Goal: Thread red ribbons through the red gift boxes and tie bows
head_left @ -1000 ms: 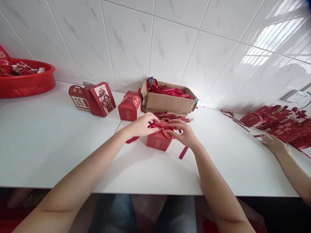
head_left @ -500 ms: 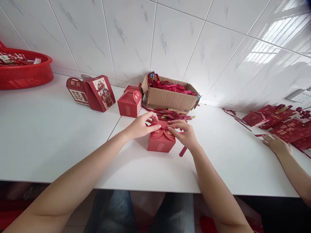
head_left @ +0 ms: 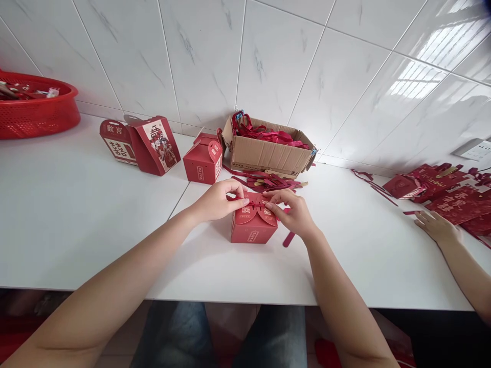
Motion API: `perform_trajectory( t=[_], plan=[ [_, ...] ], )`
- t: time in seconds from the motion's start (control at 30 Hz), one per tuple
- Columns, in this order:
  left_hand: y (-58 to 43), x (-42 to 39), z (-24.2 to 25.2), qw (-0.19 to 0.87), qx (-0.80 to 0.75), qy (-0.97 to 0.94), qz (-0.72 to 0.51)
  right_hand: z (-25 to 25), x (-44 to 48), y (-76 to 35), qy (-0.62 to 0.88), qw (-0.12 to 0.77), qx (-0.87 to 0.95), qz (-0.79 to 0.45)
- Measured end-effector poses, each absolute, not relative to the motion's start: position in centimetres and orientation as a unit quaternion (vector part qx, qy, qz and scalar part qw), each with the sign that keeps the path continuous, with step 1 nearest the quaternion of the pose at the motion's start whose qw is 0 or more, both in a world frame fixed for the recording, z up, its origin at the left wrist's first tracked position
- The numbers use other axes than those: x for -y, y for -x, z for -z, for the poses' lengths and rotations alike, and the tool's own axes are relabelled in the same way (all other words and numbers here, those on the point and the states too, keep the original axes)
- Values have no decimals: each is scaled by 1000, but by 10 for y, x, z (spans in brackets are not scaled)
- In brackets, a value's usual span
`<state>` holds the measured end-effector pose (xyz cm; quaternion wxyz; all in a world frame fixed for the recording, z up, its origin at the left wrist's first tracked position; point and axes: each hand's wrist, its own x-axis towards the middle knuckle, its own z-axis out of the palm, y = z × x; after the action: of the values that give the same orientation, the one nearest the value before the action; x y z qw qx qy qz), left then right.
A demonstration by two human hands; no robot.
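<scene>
A small red gift box stands on the white table in front of me. My left hand pinches the red ribbon that runs across the box top from the left. My right hand pinches the same ribbon from the right. Both hands rest on the box's rounded top flaps, fingers curled.
A cardboard box of red ribbons sits behind, with loose ribbons before it. Three red gift boxes stand at the back left, a red basket far left. Another person's hand lies at right near flat red boxes.
Both my hands drew the ribbon tighter across the box top and shifted slightly. The view tilted a little, so the items sit higher in the picture.
</scene>
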<state>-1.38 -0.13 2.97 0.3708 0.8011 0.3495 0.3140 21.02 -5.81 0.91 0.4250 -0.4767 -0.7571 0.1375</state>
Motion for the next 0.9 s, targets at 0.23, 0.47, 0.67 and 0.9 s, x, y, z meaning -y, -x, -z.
perform_trajectory(
  t=[0.23,0.47,0.67,0.9],
  plan=[
    [17,-2,-29,390,-336,-803,-301,-13,60,-215,471,407,754,-208],
    [14,0,-28,398,-319,-804,-305,-17,59,-216,549,415,593,-418],
    [14,1,-27,396,-269,-823,-307,-22,58,-224,656,343,522,-424],
    [9,8,-24,348,-249,-846,-317,-18,64,-236,585,283,620,-440]
  ],
)
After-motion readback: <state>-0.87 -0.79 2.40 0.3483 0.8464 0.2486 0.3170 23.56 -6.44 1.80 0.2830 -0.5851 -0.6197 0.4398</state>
